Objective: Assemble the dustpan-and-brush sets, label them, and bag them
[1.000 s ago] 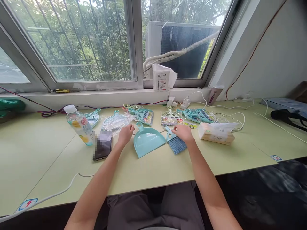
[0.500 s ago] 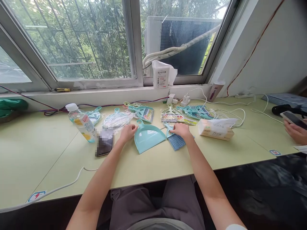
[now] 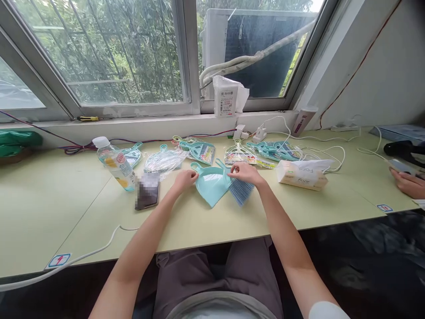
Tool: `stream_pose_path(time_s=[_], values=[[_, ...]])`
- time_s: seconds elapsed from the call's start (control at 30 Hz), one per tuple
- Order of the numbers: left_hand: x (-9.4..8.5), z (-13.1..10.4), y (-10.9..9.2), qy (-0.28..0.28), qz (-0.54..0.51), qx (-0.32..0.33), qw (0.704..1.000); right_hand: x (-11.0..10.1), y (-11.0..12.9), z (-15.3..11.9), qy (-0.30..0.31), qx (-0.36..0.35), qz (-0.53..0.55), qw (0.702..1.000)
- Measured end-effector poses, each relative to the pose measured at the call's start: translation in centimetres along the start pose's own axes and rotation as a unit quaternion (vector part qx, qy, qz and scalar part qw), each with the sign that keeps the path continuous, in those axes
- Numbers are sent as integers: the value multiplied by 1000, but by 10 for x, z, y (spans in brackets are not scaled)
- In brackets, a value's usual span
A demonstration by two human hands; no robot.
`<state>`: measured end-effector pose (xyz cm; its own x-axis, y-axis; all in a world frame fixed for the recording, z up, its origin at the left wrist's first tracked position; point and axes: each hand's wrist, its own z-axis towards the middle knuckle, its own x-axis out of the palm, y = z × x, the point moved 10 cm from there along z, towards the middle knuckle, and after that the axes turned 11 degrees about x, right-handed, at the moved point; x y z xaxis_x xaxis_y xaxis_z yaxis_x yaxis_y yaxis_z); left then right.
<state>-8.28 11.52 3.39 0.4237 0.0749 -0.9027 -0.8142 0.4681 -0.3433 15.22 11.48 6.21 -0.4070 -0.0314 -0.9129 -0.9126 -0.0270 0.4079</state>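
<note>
A light teal dustpan (image 3: pixel 212 185) lies at the middle of the pale green table, its looped handle toward the window. My left hand (image 3: pixel 186 179) is closed on the dustpan's left edge near the handle. Just to the right, my right hand (image 3: pixel 245 172) pinches the small teal brush (image 3: pixel 241 191), whose blue bristles point toward me. The brush's handle end overlaps the dustpan's upper right corner. Behind them lie wrapped dustpan sets (image 3: pixel 199 151) in clear plastic, several in a row.
A bottle (image 3: pixel 116 166) and a dark phone (image 3: pixel 148 192) are on the left. At the right lie a tissue pack (image 3: pixel 303 174), white cables and a cup (image 3: pixel 304 121). Another person's hand (image 3: pixel 408 182) holds a phone at the far right. The table edge (image 3: pixel 215 243) is near me.
The brush has moved left, so its handle now overlaps the dustpan. The dustpan has turned and shifted slightly right with my left hand. The whole view has shifted a little.
</note>
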Motion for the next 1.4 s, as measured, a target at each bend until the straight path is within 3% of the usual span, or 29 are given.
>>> stream_pose_path(time_s=[0.13, 0.27, 0.33, 0.5, 0.6, 0.83, 1.4], values=[[15, -2, -41, 5, -22, 42, 999, 21, 16, -2, -3, -40, -68, 997], [33, -11, -90, 45, -45, 143, 988, 29, 27, -5, 11, -78, -68, 995], [36, -15, -103, 60, -57, 184, 980, 30, 30, -8, 29, -90, -54, 994], [14, -13, -92, 0, 25, 226, 974, 31, 34, -13, 72, -111, -39, 990], [5, -15, -90, -34, 122, 294, 947, 35, 37, -15, 93, -118, -27, 988], [23, -18, -93, -9, 230, 356, 906, 43, 39, -13, 105, -137, 7, 985], [29, -19, -98, -7, 242, 360, 901, 49, 38, -9, 118, -158, 36, 980]])
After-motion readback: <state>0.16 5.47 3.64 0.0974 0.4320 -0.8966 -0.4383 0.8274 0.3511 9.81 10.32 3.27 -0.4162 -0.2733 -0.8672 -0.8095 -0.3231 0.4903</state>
